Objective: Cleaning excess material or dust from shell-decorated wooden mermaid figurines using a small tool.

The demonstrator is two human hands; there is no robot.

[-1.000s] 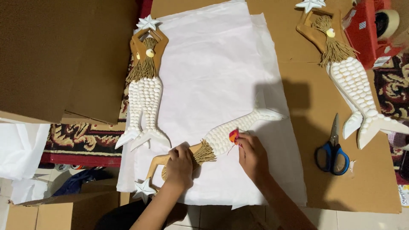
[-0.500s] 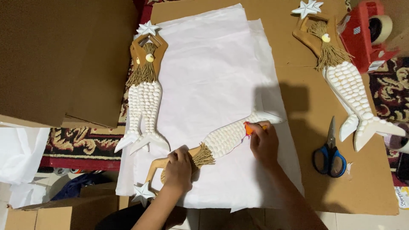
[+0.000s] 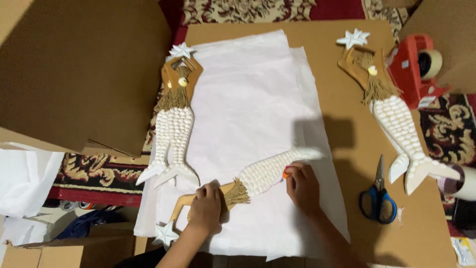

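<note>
the left hand presses flat, fingers together, on the brown wooden torso of a mermaid figure with a white shell-covered tail, which lies slanted on the sheets of white tissue paper, its tail pointing toward two o'clock. the right hand rests at the tail's lower edge, fingers pinched on a small orange object touching the shells. a second shell-tailed wooden mermaid lies upright at ten o'clock on the paper's left edge, a third one at two o'clock on the brown cardboard sheet. blue-handled scissors lie at three o'clock, near the right hand. a red tape dispenser sits at the far right, and a large brown cardboard box flap at the left.
</note>
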